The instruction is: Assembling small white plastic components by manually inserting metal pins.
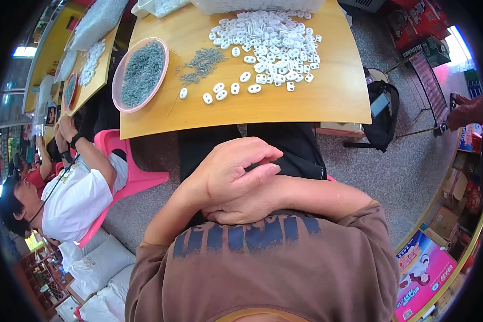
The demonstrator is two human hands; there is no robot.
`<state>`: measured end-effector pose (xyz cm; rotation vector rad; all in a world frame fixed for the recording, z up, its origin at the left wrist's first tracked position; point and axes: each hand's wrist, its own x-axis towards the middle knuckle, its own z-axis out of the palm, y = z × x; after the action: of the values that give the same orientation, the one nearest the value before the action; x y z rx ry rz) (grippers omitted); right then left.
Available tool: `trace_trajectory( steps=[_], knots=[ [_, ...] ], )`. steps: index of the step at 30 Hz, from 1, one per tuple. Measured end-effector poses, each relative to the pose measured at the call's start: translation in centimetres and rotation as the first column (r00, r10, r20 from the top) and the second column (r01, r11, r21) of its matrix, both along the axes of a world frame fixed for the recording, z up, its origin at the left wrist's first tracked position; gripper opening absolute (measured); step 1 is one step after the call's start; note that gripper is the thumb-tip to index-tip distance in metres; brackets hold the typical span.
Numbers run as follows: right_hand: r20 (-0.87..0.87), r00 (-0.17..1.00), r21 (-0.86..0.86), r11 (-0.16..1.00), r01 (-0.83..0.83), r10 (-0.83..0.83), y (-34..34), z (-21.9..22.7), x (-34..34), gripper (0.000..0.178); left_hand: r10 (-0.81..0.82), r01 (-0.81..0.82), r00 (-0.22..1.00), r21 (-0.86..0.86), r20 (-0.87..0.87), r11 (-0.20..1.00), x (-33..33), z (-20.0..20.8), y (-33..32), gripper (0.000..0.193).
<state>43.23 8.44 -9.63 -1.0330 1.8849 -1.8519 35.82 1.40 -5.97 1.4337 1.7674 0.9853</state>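
My arms are crossed at the wrists in front of my body, below the table edge. My left hand [244,163] lies on top, over my right wrist, its fingers loosely bent and the thumb apart, holding nothing. Underneath, my right hand [239,208] rests against my shirt and left wrist, with most of its fingers hidden. On the yellow table [295,107] ahead is a heap of small white two-holed plastic pieces [276,48], several of them lying loose nearer me. Left of these is a small pile of grey-blue screws or plugs [203,63]. Neither hand touches these parts.
A pink-rimmed basin [163,64] of the grey-blue pieces stands at the table's left. Someone in a white shirt [78,201] sits to the left on a pink chair [139,180]. White sacks [99,263] lie behind. A black bag [383,121] and folding chair [429,86] are right.
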Motion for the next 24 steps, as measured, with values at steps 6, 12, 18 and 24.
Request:
trace_trajectory(
  steps=[6, 12, 18, 24],
  knots=[
    [-0.021, 0.999, 0.03, 0.999, -0.046, 0.046, -0.8, -0.9, 0.4, 0.023, 0.023, -0.024, 0.999, 0.015, 0.021, 1.0, 0.4, -0.3, -0.8, 0.021],
    [-0.119, 0.988, 0.085, 0.992, -0.091, 0.101, -1.9, -1.5, 0.1, 0.024, 0.076, -0.079, 0.994, 0.032, 0.081, 0.996, 0.4, -0.7, -2.0, 0.021],
    [0.066, 0.987, 0.132, 0.979, -0.153, 0.146, -1.7, 0.3, -0.7, 0.022, 0.091, -0.096, 0.992, 0.061, 0.083, 0.994, -0.2, -1.2, -2.7, 0.022],
    [0.047, 0.996, 0.069, 0.995, -0.075, 0.071, -1.8, 0.4, -0.4, 0.021, 0.057, -0.062, 0.996, 0.064, 0.075, 0.996, -0.3, -0.9, -2.6, 0.023]
  ],
)
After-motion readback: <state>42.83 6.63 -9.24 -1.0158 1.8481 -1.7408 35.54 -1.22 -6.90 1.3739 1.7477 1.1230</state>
